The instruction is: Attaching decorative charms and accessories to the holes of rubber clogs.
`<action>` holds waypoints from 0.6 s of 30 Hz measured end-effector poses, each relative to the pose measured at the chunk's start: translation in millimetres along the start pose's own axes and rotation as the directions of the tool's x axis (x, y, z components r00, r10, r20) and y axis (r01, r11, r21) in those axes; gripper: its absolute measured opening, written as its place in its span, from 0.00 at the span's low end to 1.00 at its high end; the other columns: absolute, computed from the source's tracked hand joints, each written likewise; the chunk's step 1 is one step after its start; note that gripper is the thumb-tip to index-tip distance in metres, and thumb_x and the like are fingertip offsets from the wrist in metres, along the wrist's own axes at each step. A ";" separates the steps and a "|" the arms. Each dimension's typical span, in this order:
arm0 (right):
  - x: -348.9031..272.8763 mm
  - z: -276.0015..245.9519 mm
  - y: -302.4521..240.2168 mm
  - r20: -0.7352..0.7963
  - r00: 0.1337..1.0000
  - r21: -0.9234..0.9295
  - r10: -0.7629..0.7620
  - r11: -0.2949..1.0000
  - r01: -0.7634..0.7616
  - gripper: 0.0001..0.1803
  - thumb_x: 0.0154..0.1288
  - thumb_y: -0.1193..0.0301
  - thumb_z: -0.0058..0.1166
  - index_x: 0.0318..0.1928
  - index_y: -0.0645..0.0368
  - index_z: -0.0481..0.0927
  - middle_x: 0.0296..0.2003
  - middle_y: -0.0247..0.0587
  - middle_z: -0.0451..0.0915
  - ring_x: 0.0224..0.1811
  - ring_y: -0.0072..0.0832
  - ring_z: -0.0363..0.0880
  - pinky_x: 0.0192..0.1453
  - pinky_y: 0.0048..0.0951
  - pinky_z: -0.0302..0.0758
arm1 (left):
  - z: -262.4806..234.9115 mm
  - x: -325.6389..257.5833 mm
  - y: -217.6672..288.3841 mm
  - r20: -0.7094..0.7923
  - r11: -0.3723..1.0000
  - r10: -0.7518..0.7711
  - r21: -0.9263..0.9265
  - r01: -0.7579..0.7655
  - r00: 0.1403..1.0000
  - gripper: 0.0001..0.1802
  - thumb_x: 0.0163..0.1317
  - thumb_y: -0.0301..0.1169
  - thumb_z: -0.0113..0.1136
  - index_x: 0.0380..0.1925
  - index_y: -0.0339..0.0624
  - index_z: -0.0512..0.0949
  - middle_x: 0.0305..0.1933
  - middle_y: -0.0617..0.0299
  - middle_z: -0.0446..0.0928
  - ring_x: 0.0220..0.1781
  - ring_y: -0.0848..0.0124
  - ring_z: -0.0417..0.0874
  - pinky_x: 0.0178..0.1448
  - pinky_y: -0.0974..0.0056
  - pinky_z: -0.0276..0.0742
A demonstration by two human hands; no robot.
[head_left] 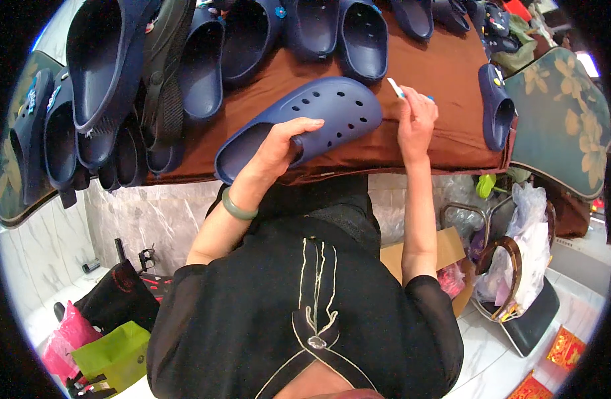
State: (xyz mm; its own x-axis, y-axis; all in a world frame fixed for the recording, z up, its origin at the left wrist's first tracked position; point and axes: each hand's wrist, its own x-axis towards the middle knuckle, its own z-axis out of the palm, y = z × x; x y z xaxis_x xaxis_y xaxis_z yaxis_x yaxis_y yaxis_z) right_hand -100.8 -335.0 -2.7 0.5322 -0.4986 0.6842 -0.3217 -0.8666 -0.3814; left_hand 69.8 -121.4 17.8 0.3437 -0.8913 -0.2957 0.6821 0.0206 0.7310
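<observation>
While my left hand [279,147] clamps a navy, hole-punched foam clog [329,110] lying heel-to-toe eight-to-two o'clock, my right hand [417,120], nearer its toe at three o'clock, pinches a slim white stick [394,87].

Navy-blue clog [342,110], rust-brown cloth [445,73], black top [252,319] striped in cream, pale-green bangle [237,211], grey-green surface [538,133] patterned with tan flowers, hot-pink bag [69,336], lime-green bag [116,356]
</observation>
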 end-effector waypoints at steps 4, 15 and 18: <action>5.7 7.8 -49.4 0.065 0.997 0.250 -0.052 0.968 0.034 0.12 0.58 0.71 0.59 0.44 0.55 0.81 0.46 0.33 0.80 0.48 0.34 0.72 0.57 0.37 0.61 | -5.3 5.5 -1.0 0.082 1.000 -0.010 -0.015 0.011 0.997 0.11 0.57 0.29 0.57 0.39 0.36 0.80 0.44 0.57 0.79 0.49 0.70 0.78 0.57 0.65 0.70; 36.0 -22.4 -74.2 0.329 0.871 -0.152 -0.365 0.890 0.431 0.18 0.49 0.66 0.65 0.44 0.48 0.80 0.42 0.29 0.75 0.48 0.31 0.69 0.60 0.44 0.60 | -3.0 6.6 -3.2 0.108 0.985 -0.129 -0.101 0.140 0.986 0.11 0.56 0.28 0.57 0.36 0.33 0.80 0.39 0.59 0.80 0.43 0.71 0.79 0.53 0.66 0.72; 39.7 -21.7 -77.4 0.393 0.831 -0.168 -0.394 0.858 0.485 0.18 0.49 0.67 0.65 0.43 0.47 0.81 0.40 0.30 0.75 0.48 0.31 0.69 0.59 0.46 0.60 | -8.9 9.5 -10.3 0.132 0.990 -0.104 -0.085 0.116 0.986 0.11 0.55 0.28 0.58 0.37 0.34 0.80 0.39 0.60 0.80 0.42 0.72 0.78 0.52 0.66 0.72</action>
State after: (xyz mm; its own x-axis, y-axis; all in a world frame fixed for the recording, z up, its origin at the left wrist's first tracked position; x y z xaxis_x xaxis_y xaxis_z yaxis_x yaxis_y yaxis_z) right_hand -71.7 -287.4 67.5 0.8765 -0.0801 0.4746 -0.1489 -0.9828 0.1090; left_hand 71.8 -126.0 2.0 0.1827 -0.9404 -0.2869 0.7695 -0.0449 0.6370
